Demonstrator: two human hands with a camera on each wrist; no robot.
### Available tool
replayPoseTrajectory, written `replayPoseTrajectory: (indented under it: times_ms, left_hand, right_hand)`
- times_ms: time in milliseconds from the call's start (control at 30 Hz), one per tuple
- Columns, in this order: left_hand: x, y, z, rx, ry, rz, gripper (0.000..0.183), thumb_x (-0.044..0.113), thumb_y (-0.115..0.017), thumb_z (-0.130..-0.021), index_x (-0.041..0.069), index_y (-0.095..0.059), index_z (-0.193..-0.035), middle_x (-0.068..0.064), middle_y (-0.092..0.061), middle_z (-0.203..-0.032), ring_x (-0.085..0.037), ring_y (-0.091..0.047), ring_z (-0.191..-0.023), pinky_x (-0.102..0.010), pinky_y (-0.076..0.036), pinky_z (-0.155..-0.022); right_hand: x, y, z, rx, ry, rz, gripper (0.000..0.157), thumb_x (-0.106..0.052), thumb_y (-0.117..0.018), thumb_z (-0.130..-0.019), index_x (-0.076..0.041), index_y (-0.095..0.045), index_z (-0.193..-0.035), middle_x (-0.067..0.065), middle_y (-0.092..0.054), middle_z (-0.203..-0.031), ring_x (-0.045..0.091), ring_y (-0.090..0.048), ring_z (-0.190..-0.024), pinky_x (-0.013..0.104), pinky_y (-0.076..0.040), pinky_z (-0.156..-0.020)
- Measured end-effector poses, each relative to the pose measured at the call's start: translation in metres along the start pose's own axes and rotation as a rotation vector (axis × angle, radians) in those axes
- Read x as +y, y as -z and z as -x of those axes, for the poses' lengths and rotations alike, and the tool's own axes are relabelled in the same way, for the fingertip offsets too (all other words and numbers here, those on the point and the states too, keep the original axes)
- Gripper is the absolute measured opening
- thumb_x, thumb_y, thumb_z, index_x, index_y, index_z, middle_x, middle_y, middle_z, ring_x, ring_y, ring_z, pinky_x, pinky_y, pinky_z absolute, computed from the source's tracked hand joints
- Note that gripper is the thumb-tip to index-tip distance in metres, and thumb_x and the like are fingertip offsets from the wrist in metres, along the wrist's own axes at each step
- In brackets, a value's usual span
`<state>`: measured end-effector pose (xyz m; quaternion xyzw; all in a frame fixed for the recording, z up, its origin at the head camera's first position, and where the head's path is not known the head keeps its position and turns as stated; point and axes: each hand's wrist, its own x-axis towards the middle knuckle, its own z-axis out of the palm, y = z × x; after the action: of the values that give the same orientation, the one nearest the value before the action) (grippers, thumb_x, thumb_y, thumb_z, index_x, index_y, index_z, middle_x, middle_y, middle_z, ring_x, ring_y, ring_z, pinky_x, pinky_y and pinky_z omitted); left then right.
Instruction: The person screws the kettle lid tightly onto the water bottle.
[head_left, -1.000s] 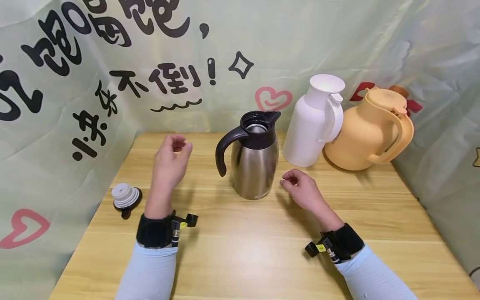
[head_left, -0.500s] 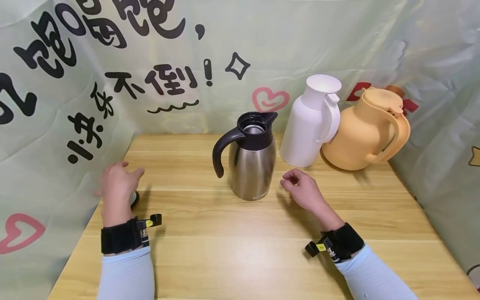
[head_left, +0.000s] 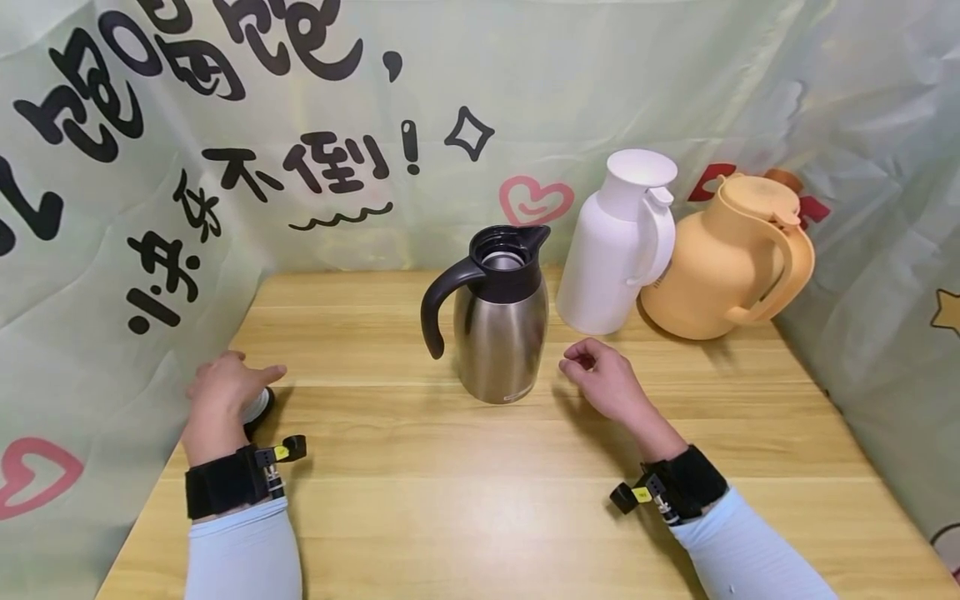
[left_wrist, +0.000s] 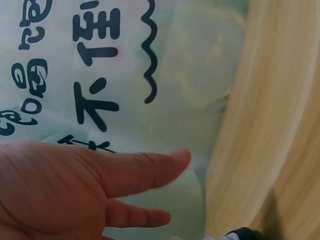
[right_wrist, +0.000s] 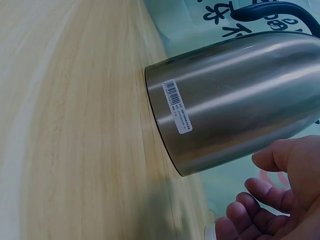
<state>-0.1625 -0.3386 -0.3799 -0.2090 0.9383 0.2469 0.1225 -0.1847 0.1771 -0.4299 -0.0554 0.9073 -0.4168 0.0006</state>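
Observation:
A steel vacuum jug (head_left: 501,342) with a black collar and black handle stands upright mid-table, its mouth uncovered. At the table's left side, my left hand (head_left: 223,392) hovers over the jug's stopper (head_left: 258,408), thumb spread away from the fingers. The hand covers much of this white-and-black stopper; only a sliver of the stopper (left_wrist: 244,234) enters the left wrist view. My right hand (head_left: 609,379) is just right of the jug, fingers loosely curled around nothing. In the right wrist view a small gap separates its thumb from the steel body (right_wrist: 235,100).
Behind and to the right stand a white jug (head_left: 611,258) and a yellow-orange jug (head_left: 712,267), close together. A printed cloth (head_left: 420,75) borders the wooden table (head_left: 480,500) at the back and both sides.
My left hand has moved left and down from beside the steel jug to the stopper, which it now partly covers. My right hand has stayed in place. The head view has shifted slightly.

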Motion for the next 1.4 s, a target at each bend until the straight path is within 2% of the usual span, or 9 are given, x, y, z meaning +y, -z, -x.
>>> replayPoseTrajectory:
  times_ms: [100, 233, 367, 500, 700, 900, 1100, 1267, 1400]
  left_hand:
    - [0.004, -0.006, -0.003, 0.006, -0.045, -0.038, 0.076, 0.041, -0.056, -0.090, -0.008, -0.030, -0.142, -0.049, -0.022, -0.135, -0.069, -0.017, -0.119, -0.073, -0.024, -0.094]
    - [0.014, -0.018, -0.005, 0.008, -0.090, -0.025, 0.061, 0.023, -0.057, -0.086, -0.002, -0.037, -0.138, -0.043, -0.033, -0.127, -0.062, -0.030, -0.109, -0.066, -0.032, -0.086]
    - [0.030, -0.030, -0.004, -0.018, -0.164, 0.001, 0.054, 0.016, -0.060, -0.082, -0.001, -0.041, -0.130, -0.034, -0.045, -0.120, -0.047, -0.044, -0.099, -0.052, -0.043, -0.078]
    - [0.050, -0.037, 0.001, -0.104, -0.261, -0.023, 0.053, 0.015, -0.064, -0.081, -0.001, -0.042, -0.127, -0.029, -0.052, -0.117, -0.039, -0.051, -0.095, -0.044, -0.046, -0.075]
    - [0.087, -0.057, 0.018, -0.236, -0.515, -0.125, 0.048, 0.011, -0.072, -0.077, 0.009, -0.055, -0.122, -0.015, -0.061, -0.108, -0.028, -0.054, -0.088, -0.039, -0.046, -0.074]
    - [0.128, -0.082, 0.054, -0.392, -0.805, -0.134, 0.043, 0.017, -0.077, -0.074, 0.020, -0.063, -0.115, 0.002, -0.062, -0.101, -0.018, -0.055, -0.088, -0.036, -0.046, -0.079]
    - [0.162, -0.101, 0.076, -0.326, -1.024, -0.109, 0.040, 0.025, -0.076, -0.078, 0.023, -0.060, -0.114, 0.008, -0.059, -0.102, -0.012, -0.055, -0.088, -0.029, -0.047, -0.076]
    - [0.176, -0.113, 0.085, -0.240, -1.122, 0.018, 0.041, 0.035, -0.078, -0.079, 0.025, -0.056, -0.113, 0.009, -0.058, -0.105, -0.009, -0.054, -0.091, -0.027, -0.049, -0.076]
    - [0.182, -0.116, 0.090, -0.186, -1.154, 0.142, 0.043, 0.039, -0.078, -0.079, 0.026, -0.054, -0.112, 0.008, -0.057, -0.107, -0.008, -0.054, -0.094, -0.030, -0.051, -0.081]
  right_hand:
    - [-0.001, 0.000, 0.000, 0.002, 0.000, -0.003, 0.022, -0.029, -0.063, -0.091, -0.010, -0.062, -0.102, 0.009, -0.064, -0.097, 0.025, -0.056, -0.089, 0.039, -0.045, -0.077]
    - [-0.001, -0.001, 0.000, 0.002, 0.000, -0.005, 0.022, -0.029, -0.063, -0.091, -0.010, -0.062, -0.102, 0.009, -0.065, -0.098, 0.025, -0.056, -0.090, 0.039, -0.045, -0.079]
    - [0.000, -0.001, 0.000, 0.004, 0.000, -0.006, 0.022, -0.029, -0.062, -0.091, -0.010, -0.062, -0.102, 0.009, -0.064, -0.098, 0.025, -0.056, -0.091, 0.039, -0.045, -0.079]
    - [0.000, -0.001, 0.000, 0.004, 0.000, -0.012, 0.021, -0.029, -0.062, -0.091, -0.010, -0.062, -0.102, 0.009, -0.064, -0.098, 0.024, -0.055, -0.091, 0.039, -0.045, -0.078]
    - [-0.001, -0.003, 0.000, -0.011, -0.001, -0.020, 0.022, -0.029, -0.063, -0.091, -0.010, -0.062, -0.102, 0.009, -0.064, -0.098, 0.024, -0.056, -0.091, 0.039, -0.045, -0.077]
    - [-0.004, -0.005, 0.002, -0.006, 0.012, -0.032, 0.021, -0.028, -0.063, -0.091, -0.011, -0.062, -0.101, 0.008, -0.065, -0.097, 0.024, -0.057, -0.091, 0.039, -0.046, -0.078]
    - [-0.009, -0.006, 0.007, -0.007, 0.023, -0.046, 0.019, -0.028, -0.063, -0.091, -0.012, -0.063, -0.100, 0.007, -0.066, -0.096, 0.023, -0.057, -0.089, 0.038, -0.047, -0.075]
    - [-0.018, -0.004, 0.014, -0.012, 0.045, -0.084, 0.020, -0.031, -0.063, -0.092, -0.013, -0.063, -0.100, 0.005, -0.067, -0.095, 0.021, -0.059, -0.088, 0.037, -0.050, -0.071]
    - [-0.029, 0.001, 0.022, -0.034, 0.073, -0.185, 0.024, -0.033, -0.063, -0.094, -0.010, -0.064, -0.101, 0.009, -0.066, -0.093, 0.025, -0.058, -0.084, 0.039, -0.052, -0.070]
